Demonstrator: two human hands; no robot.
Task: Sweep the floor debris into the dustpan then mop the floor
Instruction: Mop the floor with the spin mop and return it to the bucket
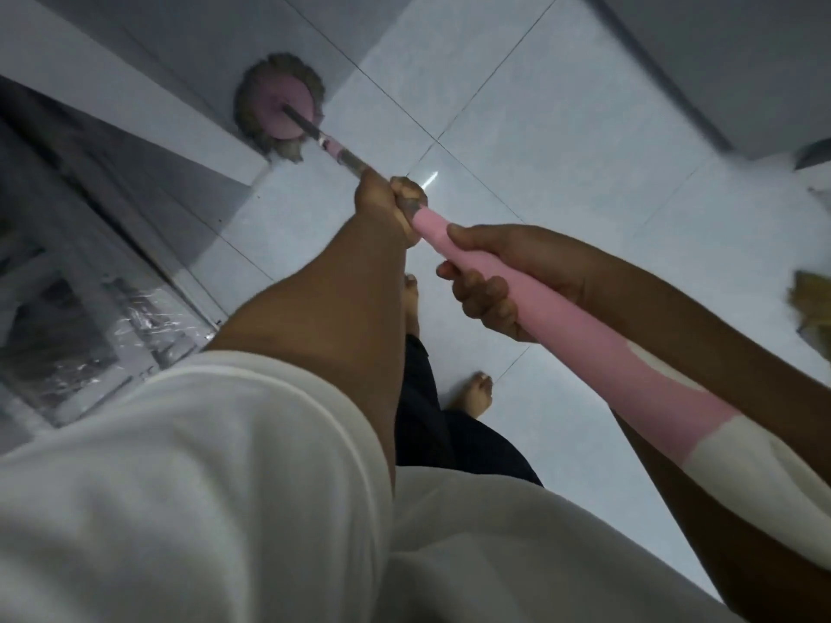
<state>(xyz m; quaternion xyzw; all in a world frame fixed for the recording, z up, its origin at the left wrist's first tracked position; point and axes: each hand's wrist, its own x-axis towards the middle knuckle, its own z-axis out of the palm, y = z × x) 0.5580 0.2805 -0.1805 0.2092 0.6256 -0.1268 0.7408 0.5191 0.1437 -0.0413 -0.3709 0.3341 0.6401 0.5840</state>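
**Mopping stage, head view.** At far left, a dark low unit wrapped in clear crinkled plastic film [90, 317] stands just beside the working area. The round mop head, a pink plastic disc fringed with grey strands [279, 105], lies on the pale glossy tiled floor [562, 128], tucked against the foot of a pale raised edge. The left hand [386, 204] is wrapped fully round the long pink mop handle [593, 348] where the grey metal shaft meets the pink sleeve. The right hand [485, 281], just behind it, curls round the sleeve with the thumb on top.

Probable hazards:
- the fringe may snag on the corner of the raised edge;
- a hard push may knock the film-wrapped unit;
- a bare foot [472, 393] may slip on wetted tile.

A blurred yellowish object [809, 303] at far right cannot be identified, and no dustpan is discernible.
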